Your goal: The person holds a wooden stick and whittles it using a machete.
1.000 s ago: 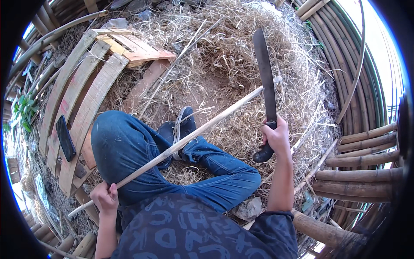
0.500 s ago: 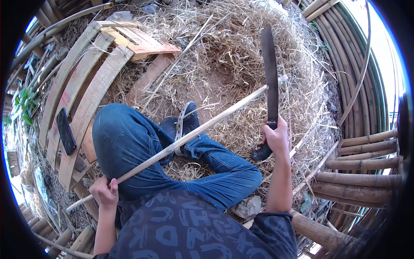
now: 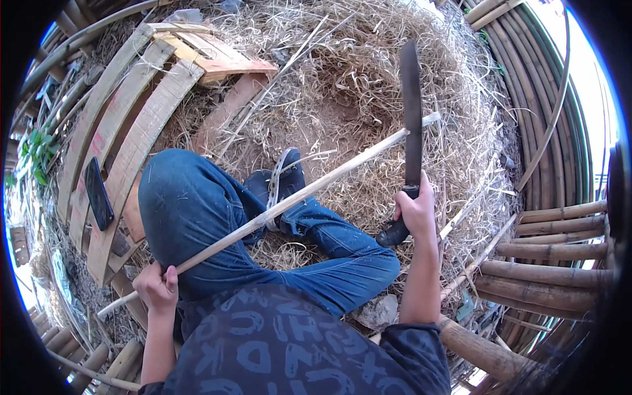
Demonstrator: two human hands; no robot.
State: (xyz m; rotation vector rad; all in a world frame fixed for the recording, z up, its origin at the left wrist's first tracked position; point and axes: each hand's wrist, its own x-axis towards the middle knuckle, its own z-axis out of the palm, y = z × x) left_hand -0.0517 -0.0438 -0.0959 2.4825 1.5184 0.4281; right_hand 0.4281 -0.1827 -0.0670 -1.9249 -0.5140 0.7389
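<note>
My left hand [image 3: 157, 288] is closed round a long pale bamboo strip [image 3: 309, 191] near its lower end. The strip slants up to the right across my raised left knee. My right hand [image 3: 417, 207] grips the black handle of a machete [image 3: 412, 112], whose long dark blade points away from me. Near its far end the strip passes behind the blade; a short tip shows on the blade's right side. Whether the edge touches or bites into the strip I cannot tell.
Bamboo shavings [image 3: 368, 59] cover the ground ahead. A wooden pallet [image 3: 141, 141] with a phone [image 3: 99, 193] lying on it is at the left. Bamboo poles [image 3: 546, 273] are stacked at the right. A stone [image 3: 378, 311] lies by my right leg.
Both hands and the lower end of the strip have shifted slightly left. The machete stays across the strip's far end, and both grips hold.
</note>
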